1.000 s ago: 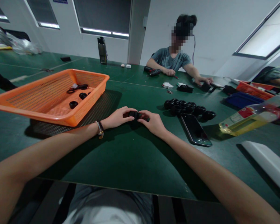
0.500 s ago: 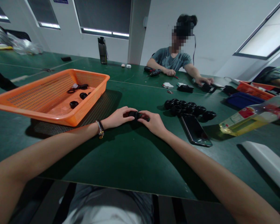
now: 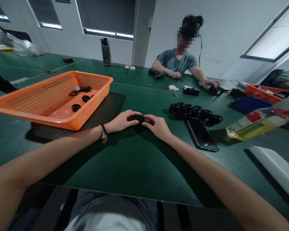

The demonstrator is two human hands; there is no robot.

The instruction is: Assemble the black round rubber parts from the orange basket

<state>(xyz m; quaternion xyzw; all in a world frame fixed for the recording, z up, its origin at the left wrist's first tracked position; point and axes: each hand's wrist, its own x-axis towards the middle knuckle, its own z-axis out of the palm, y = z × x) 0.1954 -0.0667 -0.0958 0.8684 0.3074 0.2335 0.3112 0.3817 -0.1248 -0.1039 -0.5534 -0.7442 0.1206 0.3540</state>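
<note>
Low over the green table, my left hand (image 3: 121,121) is closed around the left side of a small black round part (image 3: 137,118). My right hand (image 3: 158,126) meets the same part from the right, thumb and fingertips pinched at its end. Fingers cover much of the part, so its exact shape is unclear. To the right stands a cluster of several black round parts (image 3: 195,112). An orange plastic basket (image 3: 90,120) is left of my hands, with a few black ring-like pieces (image 3: 76,107) inside.
A phone (image 3: 201,134) lies right of my right hand. Beyond it are a tilted bottle of yellow liquid (image 3: 257,123), a white block (image 3: 275,170) and a blue tray (image 3: 251,104). Across the table a co-worker (image 3: 180,62) handles a dark object; a drill (image 3: 157,73) and dark bottle (image 3: 106,53) stand far back.
My right fingertips have shifted very slightly at the part's right end. Otherwise both hands and the table stay as they were.
</note>
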